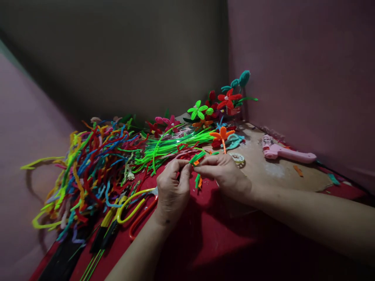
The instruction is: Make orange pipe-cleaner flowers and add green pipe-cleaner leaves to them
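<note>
My left hand (175,183) is closed in a pinch on a short green and orange pipe cleaner (197,158), just above the red table cover. Close on its right, my right hand (227,175) has thumb and forefinger pinched at the same pipe cleaner, the fingertips of both hands nearly touching. Below the fingertips is another small green and orange pipe cleaner piece (198,181); whether it hangs or lies on the cover I cannot tell. Beside my left wrist lie scissors (137,210) with one yellow and one red handle, their blades mostly hidden behind the hand.
A tangled heap of coloured pipe cleaners (84,168) fills the left. Behind my hands lie a green bundle (175,144) and several pipe-cleaner flowers, one orange (222,134), one red (229,99). A pink glue gun (288,153) rests on a brown board (281,175) at right.
</note>
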The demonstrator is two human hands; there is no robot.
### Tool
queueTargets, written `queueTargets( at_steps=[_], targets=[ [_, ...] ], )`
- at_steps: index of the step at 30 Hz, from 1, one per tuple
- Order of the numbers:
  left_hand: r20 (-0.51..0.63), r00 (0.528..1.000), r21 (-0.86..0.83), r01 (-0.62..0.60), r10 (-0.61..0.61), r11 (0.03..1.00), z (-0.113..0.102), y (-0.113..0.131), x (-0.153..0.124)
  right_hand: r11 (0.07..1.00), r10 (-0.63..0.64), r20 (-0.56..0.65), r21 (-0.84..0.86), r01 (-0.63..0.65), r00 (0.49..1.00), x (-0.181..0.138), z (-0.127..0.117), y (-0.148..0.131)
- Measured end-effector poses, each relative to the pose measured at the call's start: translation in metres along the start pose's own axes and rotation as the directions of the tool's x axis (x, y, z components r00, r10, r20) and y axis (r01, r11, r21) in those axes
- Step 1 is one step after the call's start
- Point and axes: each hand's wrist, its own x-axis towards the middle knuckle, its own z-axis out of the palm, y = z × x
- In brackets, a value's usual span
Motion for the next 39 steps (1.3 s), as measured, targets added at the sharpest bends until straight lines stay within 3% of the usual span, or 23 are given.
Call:
queueTargets(
  at_steps=[1,2,4,6,7,9,11,12,14,16,17,18,21,24,26,30,32,35,37,39],
  targets=[
    [-0.012,1.0,0.019,-0.008,0.008,1.0,0.001,0.0,0.0,0.96,-0.195,0.005,-0.203,0.192,0.981,-0.002,0.0,-0.001],
    [-0.019,0.999,0.049,-0.031,0.032,0.998,0.001,0.0,0.0,0.839,-0.38,0.052,-0.401,0.368,0.923,-0.004,-0.002,-0.002],
    [-0.004,0.992,0.142,-0.124,0.125,0.982,0.002,0.0,0.0,0.46,-0.61,0.242,-0.667,0.586,0.754,-0.005,-0.006,-0.001],
    [0.065,0.967,0.262,-0.254,0.246,0.931,0.003,-0.002,0.0,0.146,-0.653,0.423,-0.743,0.653,0.628,-0.005,-0.01,0.002],
    [0.116,0.947,0.323,-0.32,0.298,0.891,0.004,-0.003,0.0,0.051,-0.643,0.484,-0.746,0.664,0.593,-0.005,-0.011,0.003],
    [0.22,0.907,0.418,-0.421,0.361,0.805,0.005,-0.005,0.0,-0.022,-0.615,0.548,-0.732,0.681,0.568,-0.004,-0.013,0.002],
    [0.283,0.873,0.439,-0.487,0.398,0.755,0.005,-0.008,0.001,0.04,-0.586,0.528,-0.739,0.673,0.615,-0.001,-0.016,-0.002],
    [0.299,0.859,0.419,-0.509,0.415,0.752,0.004,-0.01,0.001,0.13,-0.563,0.492,-0.741,0.659,0.664,0.002,-0.018,-0.006],
    [0.315,0.831,0.326,-0.548,0.458,0.77,0.002,-0.011,0.002,0.44,-0.44,0.389,-0.693,0.572,0.81,0.009,-0.022,-0.014],
    [0.311,0.809,0.218,-0.571,0.498,0.791,-0.001,-0.011,0.002,0.791,-0.158,0.309,-0.529,0.307,0.938,0.017,-0.027,-0.022],
    [0.302,0.802,0.173,-0.577,0.515,0.798,-0.003,-0.01,0.002,0.899,0.008,0.291,-0.42,0.12,0.957,0.021,-0.028,-0.024],
    [0.288,0.798,0.136,-0.581,0.529,0.802,-0.004,-0.009,0.002,0.948,0.16,0.281,-0.31,-0.068,0.946,0.023,-0.029,-0.024],
    [0.225,0.806,0.092,-0.577,0.547,0.812,-0.006,-0.005,0.0,0.888,0.425,0.297,0.047,-0.457,0.855,0.024,-0.027,-0.015],
    [0.179,0.824,0.121,-0.561,0.538,0.819,-0.003,-0.004,-0.002,0.66,0.534,0.399,0.355,-0.662,0.745,0.019,-0.022,0.0],
    [0.156,0.832,0.151,-0.553,0.533,0.819,-0.001,-0.004,-0.003,0.54,0.571,0.468,0.405,-0.738,0.675,0.015,-0.02,0.007],
    [0.152,0.824,0.157,-0.565,0.545,0.81,-0.001,-0.004,-0.002,0.469,0.54,0.576,0.4,-0.788,0.614,0.013,-0.022,0.009],
    [0.165,0.819,0.135,-0.571,0.549,0.81,-0.003,-0.005,0.0,0.54,0.523,0.576,0.346,-0.767,0.628,0.015,-0.025,0.006],
    [0.182,0.817,0.124,-0.571,0.547,0.812,-0.007,-0.006,0.003,0.799,0.439,0.387,0.244,-0.549,0.811,0.018,-0.029,-0.005],
    [0.201,0.813,0.141,-0.575,0.546,0.806,-0.008,-0.008,0.004,0.941,0.279,0.189,0.142,-0.307,0.942,0.016,-0.032,-0.014],
    [0.217,0.814,0.166,-0.575,0.539,0.801,-0.008,-0.01,0.005,0.993,0.047,0.039,-0.107,-0.042,0.998,0.012,-0.032,-0.024]
  ],
)
